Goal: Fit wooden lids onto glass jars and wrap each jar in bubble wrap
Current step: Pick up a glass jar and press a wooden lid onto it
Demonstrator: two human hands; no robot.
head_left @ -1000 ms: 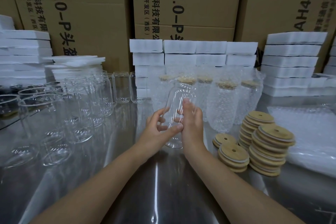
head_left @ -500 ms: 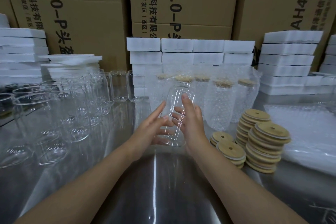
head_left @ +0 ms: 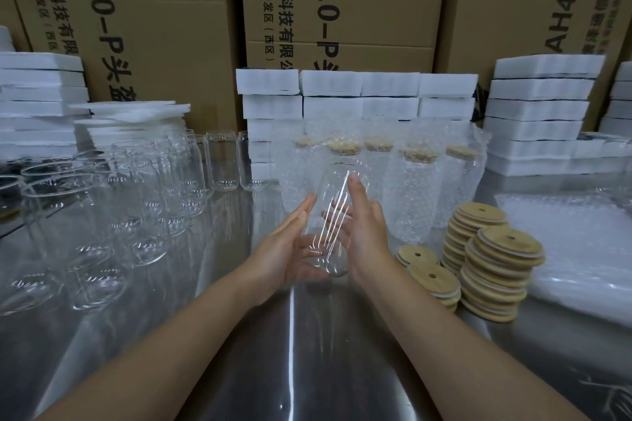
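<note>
A clear glass jar (head_left: 333, 212) without a lid is held tilted above the steel table between both palms. My left hand (head_left: 290, 243) presses its left side with flat fingers, and my right hand (head_left: 364, 232) presses its right side. Stacks of round wooden lids (head_left: 496, 270) with small holes stand just right of my right hand. Several jars with lids, wrapped in bubble wrap (head_left: 410, 188), stand behind the held jar. A pile of bubble wrap sheets (head_left: 574, 246) lies at the right.
Many bare glass jars (head_left: 136, 208) crowd the left of the steel table (head_left: 290, 369). White foam blocks (head_left: 355, 96) are stacked along the back before large cardboard boxes (head_left: 342, 3).
My left fingers have uncurled from around the jar and now lie flat against it. The jar sits slightly lower between both palms.
</note>
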